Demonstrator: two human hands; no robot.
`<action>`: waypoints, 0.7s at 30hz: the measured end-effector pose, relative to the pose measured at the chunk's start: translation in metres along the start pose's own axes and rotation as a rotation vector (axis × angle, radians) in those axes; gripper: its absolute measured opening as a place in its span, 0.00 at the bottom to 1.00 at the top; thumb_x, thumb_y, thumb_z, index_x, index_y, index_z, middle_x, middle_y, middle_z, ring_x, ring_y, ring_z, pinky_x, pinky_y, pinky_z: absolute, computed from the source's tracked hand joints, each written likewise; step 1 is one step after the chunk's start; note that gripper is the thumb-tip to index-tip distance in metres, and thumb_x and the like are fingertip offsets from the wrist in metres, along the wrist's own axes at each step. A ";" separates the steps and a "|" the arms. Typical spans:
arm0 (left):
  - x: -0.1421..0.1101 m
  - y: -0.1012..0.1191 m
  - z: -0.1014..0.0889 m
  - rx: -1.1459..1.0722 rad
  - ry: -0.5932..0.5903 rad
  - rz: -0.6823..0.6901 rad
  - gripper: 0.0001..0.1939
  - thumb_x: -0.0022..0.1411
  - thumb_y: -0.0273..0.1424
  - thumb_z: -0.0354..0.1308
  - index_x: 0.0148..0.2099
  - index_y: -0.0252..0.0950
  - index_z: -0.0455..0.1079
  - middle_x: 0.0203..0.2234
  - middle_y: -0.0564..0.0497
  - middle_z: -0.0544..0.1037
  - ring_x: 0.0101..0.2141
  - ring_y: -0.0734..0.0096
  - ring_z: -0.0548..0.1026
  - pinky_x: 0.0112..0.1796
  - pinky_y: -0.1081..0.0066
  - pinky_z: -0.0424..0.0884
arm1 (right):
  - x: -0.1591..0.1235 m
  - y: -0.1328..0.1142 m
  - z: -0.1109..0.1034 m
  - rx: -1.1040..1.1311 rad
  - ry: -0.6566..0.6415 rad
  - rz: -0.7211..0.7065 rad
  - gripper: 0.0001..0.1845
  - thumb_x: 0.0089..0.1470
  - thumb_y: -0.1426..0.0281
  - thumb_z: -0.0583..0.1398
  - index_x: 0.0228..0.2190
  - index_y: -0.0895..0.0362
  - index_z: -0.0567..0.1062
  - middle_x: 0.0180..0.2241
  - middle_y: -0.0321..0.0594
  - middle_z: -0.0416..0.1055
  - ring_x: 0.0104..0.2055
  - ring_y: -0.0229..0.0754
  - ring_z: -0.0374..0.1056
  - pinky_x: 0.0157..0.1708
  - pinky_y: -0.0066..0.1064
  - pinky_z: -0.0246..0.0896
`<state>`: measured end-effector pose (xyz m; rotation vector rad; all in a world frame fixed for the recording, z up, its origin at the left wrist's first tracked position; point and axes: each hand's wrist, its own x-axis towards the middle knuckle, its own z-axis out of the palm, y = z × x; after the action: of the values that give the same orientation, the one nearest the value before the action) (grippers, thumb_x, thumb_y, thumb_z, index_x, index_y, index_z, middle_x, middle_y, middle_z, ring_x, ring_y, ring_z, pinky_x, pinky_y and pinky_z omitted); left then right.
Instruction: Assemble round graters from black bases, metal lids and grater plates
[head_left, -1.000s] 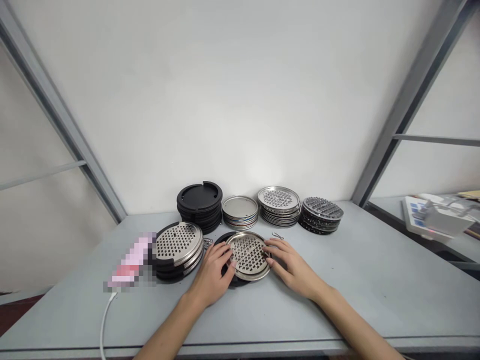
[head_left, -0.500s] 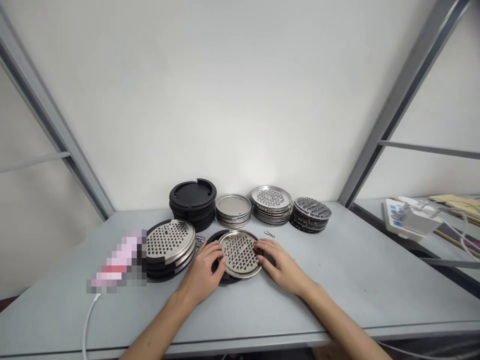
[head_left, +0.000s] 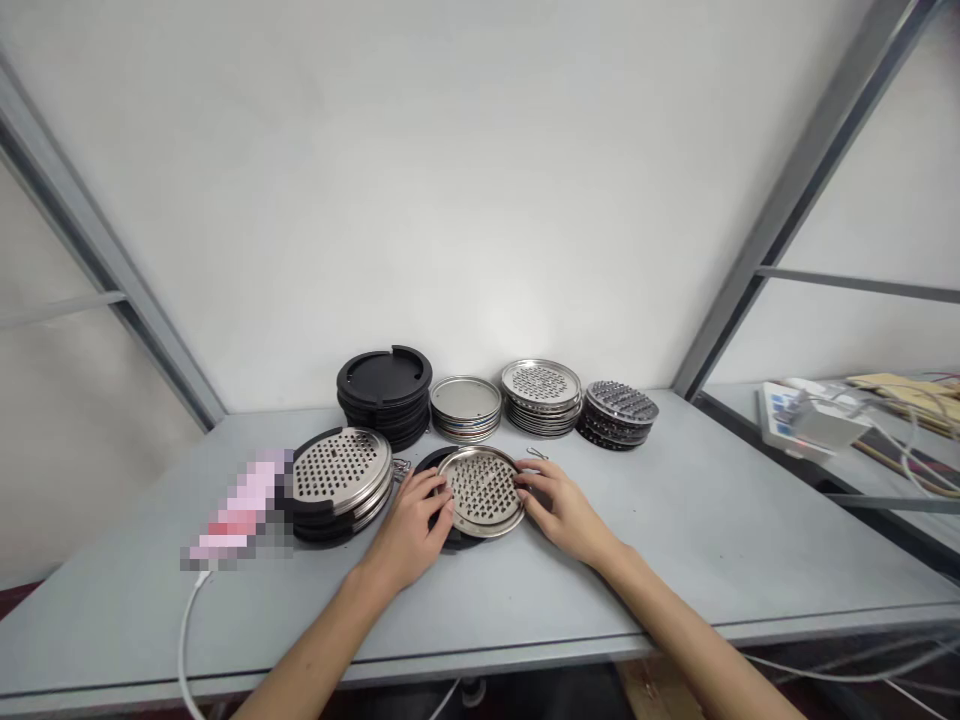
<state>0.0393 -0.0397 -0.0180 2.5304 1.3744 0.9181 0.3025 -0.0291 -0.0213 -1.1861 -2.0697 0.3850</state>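
A round metal grater plate [head_left: 486, 490] lies in front of me, over a black round holder [head_left: 435, 460] that shows at its left and lower edges. My left hand [head_left: 416, 522] is closed at the plate's left rim, thumb and fingertips on the edge. On the opposite rim, my right hand [head_left: 562, 510] has its bent fingers and thumb at the edge. Whether the plate is seated in the holder is hidden. Left of my left hand stands a stack of black holders fitted with grater plates [head_left: 341, 467]. A wire clip [head_left: 537, 453] lies just beyond my right fingers.
Along the back stand a stack of black holders [head_left: 384, 385], plain metal discs [head_left: 466, 400], silver grater plates [head_left: 541, 385] and dark-sided coarse grater discs [head_left: 619, 405]. More clips [head_left: 402, 467] lie beside the left stack. A white cable [head_left: 182, 640] runs over the table's left front. A power strip [head_left: 806, 420] sits at right.
My view has tilted slightly, so everything sits a little higher in the picture. Both hands stay at the grater plate's rim, with only small finger shifts.
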 end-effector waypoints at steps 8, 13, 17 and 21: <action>-0.001 0.003 0.002 -0.005 0.098 0.031 0.12 0.65 0.30 0.52 0.42 0.37 0.77 0.44 0.45 0.79 0.53 0.56 0.71 0.59 0.45 0.60 | 0.003 0.002 0.005 0.016 0.039 0.031 0.12 0.56 0.63 0.60 0.37 0.56 0.80 0.46 0.47 0.74 0.50 0.50 0.69 0.53 0.50 0.64; -0.002 0.003 0.001 -0.030 0.116 0.045 0.11 0.66 0.31 0.53 0.39 0.40 0.78 0.40 0.47 0.80 0.46 0.60 0.76 0.58 0.46 0.61 | 0.004 0.003 0.007 0.018 0.035 0.055 0.12 0.55 0.63 0.61 0.38 0.56 0.80 0.46 0.47 0.75 0.50 0.50 0.70 0.53 0.50 0.64; -0.002 0.003 -0.002 -0.036 0.065 0.088 0.11 0.67 0.31 0.52 0.40 0.41 0.78 0.43 0.48 0.79 0.47 0.61 0.75 0.59 0.45 0.58 | 0.004 0.001 0.006 0.017 0.040 0.056 0.12 0.55 0.63 0.60 0.38 0.56 0.80 0.46 0.48 0.74 0.50 0.50 0.69 0.53 0.49 0.64; -0.002 0.004 -0.004 -0.037 0.037 0.095 0.11 0.67 0.33 0.52 0.41 0.41 0.77 0.44 0.47 0.79 0.48 0.61 0.75 0.60 0.45 0.55 | 0.003 -0.001 0.006 0.018 0.037 0.062 0.13 0.55 0.64 0.60 0.38 0.57 0.80 0.46 0.49 0.74 0.51 0.50 0.68 0.54 0.49 0.62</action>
<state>0.0392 -0.0442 -0.0145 2.5833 1.2433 1.0016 0.2966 -0.0265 -0.0231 -1.2397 -1.9978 0.4071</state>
